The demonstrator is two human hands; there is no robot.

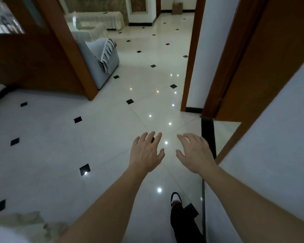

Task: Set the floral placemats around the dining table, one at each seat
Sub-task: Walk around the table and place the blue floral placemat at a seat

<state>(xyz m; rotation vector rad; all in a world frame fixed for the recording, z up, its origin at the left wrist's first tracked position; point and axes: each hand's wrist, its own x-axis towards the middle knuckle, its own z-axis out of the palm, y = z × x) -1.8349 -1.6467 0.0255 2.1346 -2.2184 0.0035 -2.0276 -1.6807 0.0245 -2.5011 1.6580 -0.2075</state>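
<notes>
Placemats are nowhere in view, and neither is the dining table. I stand in a hallway on a glossy tiled floor (60, 137), so I cannot tell where the mats lie, which way they point or how their long axis runs. My left hand (146, 151) and right hand (194, 153) reach out in front of me, palms down, fingers (152, 137) spread and relaxed, holding nothing, the two hands near each other but apart.

Trouble from here, as I judge it: the polished tile looks slick, and with one shoe (175, 199) set forward, a hurried stride could slip. The wall (270, 155) and the wooden door frame (191, 58) sit close on my right, so a wide swing of that arm could knock them. I could also pick the wrong doorway; the covered sofa (102, 64) ahead suggests a living room.
</notes>
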